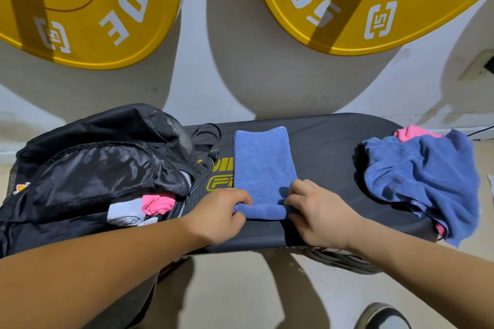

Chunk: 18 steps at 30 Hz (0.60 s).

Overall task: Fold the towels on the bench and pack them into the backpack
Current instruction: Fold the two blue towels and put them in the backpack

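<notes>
Blue microfibre towel [263, 163] lies mid-way along the black padded bench [328, 147], folded into a narrow strip running away from the person. Its near end is turned over into a thick roll.

Left hand [223, 211]: fingers curled round the left end of that roll, gripping it. Right hand [318, 211]: fingers curled onto the right end of the roll, pinching the cloth. Both hands sit at the bench's near edge with the towel between them.

Black nylon backpack [101, 157] lies on the left end of the bench, just beside the towel, main compartment open toward the person. Inside the opening are a rolled pink towel [156, 203] and, touching it on the left, a white-grey folded cloth [124, 212] (can't tell if it's a towel).

Right end of the bench holds a crumpled dark-blue towel [427, 173], unfolded and hanging over the near edge, with a pink cloth [409, 132] showing behind and under it. It sits well apart from the strip.

On the wall behind are two yellow weight plates [80, 8].
</notes>
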### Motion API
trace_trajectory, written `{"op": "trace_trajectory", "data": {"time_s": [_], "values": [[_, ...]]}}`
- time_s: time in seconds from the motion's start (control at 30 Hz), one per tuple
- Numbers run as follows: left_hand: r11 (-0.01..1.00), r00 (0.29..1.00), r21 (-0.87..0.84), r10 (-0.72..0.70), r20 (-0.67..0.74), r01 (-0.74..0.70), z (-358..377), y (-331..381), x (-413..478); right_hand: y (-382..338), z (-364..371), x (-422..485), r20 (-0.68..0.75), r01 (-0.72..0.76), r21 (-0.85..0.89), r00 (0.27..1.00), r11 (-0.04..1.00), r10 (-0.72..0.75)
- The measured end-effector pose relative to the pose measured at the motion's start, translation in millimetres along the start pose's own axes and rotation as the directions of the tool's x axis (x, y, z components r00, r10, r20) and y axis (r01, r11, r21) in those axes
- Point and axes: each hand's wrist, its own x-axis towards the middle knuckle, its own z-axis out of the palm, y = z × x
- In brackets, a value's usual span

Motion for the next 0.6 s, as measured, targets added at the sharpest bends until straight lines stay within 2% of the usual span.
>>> {"op": "trace_trajectory", "data": {"time_s": [0.07,0.17,0.23,0.3,0.33,0.37,0.43,0.5,0.53,0.6], "values": [[0.978,0.99,-0.156,-0.135,0.045,0.14,-4,0,-1,0,-9,8,0.116,-0.208,0.232,0.976,0.95,0.185],[0.898,0.956,-0.33,-0.283,0.072,0.291,-5,-2,-2,3,-10,21,0.241,-0.458,0.462,0.889,0.759,0.389],[0.895,0.942,-0.307,-0.335,0.013,0.323,-4,-4,1,4,-7,27,0.258,-0.526,0.486,0.849,0.698,0.46],[0.964,0.963,-0.096,-0.255,-0.09,0.247,-5,-5,3,4,-2,30,0.231,-0.553,0.485,0.829,0.678,0.51],[0.986,0.983,0.075,-0.139,-0.124,0.149,-5,-5,3,4,-1,30,0.204,-0.545,0.479,0.832,0.688,0.516],[0.967,0.993,0.256,0.02,-0.117,0.01,-5,-6,2,5,0,29,0.175,-0.522,0.47,0.845,0.711,0.505],[0.813,0.953,0.518,0.303,0.015,-0.266,-3,-4,2,6,2,27,0.101,-0.434,0.404,0.896,0.805,0.432],[0.704,0.914,0.603,0.388,0.116,-0.375,0,0,-2,5,3,24,-0.051,-0.274,0.19,0.956,0.943,0.288],[0.703,0.918,0.607,0.378,0.124,-0.371,1,0,-3,4,4,22,-0.132,-0.154,0.052,0.978,0.987,0.16],[0.719,0.926,0.596,0.353,0.131,-0.358,3,1,-6,2,7,17,-0.189,0.035,-0.112,0.98,0.993,-0.056]]}}
